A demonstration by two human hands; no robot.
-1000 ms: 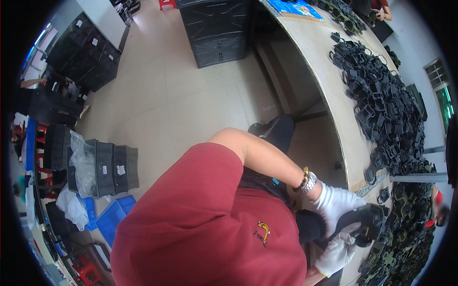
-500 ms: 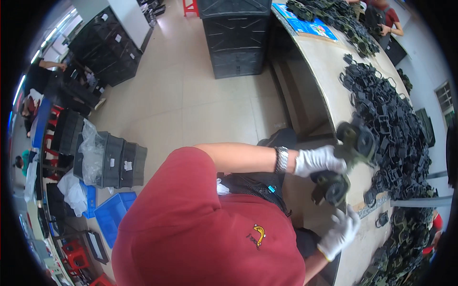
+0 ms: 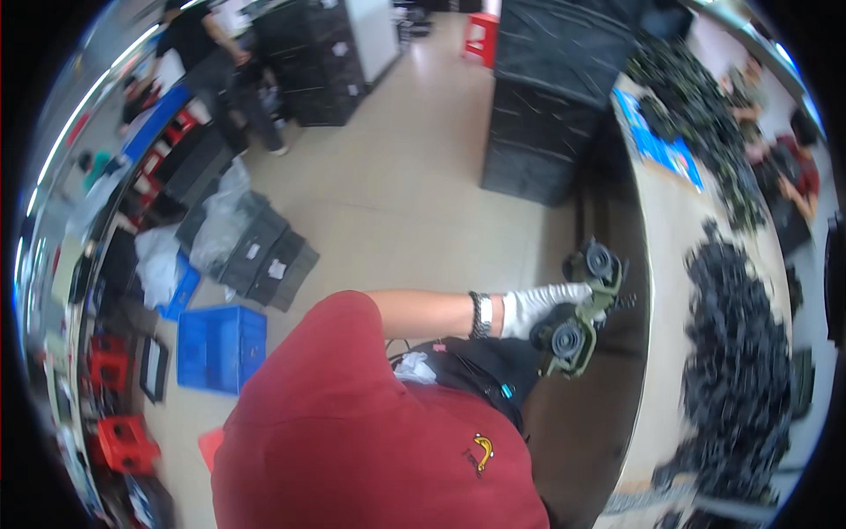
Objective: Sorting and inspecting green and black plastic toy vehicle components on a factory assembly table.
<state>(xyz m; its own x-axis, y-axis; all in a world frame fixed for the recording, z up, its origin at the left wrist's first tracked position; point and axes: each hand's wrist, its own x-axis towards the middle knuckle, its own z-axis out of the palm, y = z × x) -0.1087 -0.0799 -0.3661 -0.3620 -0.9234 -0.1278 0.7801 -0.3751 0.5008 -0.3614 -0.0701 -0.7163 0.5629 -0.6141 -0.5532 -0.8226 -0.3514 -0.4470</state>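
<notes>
My left hand (image 3: 530,310), in a white glove with a metal-link watch at the wrist, is closed around a green binocular-like device (image 3: 567,340). Two round black lens ends, joined by a green frame, face up from it. I hold it over the gap beside the long table's (image 3: 641,353) edge, apart from the tabletop. My right hand is out of the picture.
A heap of black parts (image 3: 736,361) covers the table's middle; dark green pieces (image 3: 696,115) lie farther along, beside a blue printed sheet (image 3: 661,141). Black crates (image 3: 538,132) stand ahead. Left are grey crates (image 3: 269,256) and a blue bin (image 3: 220,348). People are at work nearby.
My view has turned to the right. The left hand has drawn the device away from the table toward my body, and its lens ends now face up. My right hand has left the picture.
</notes>
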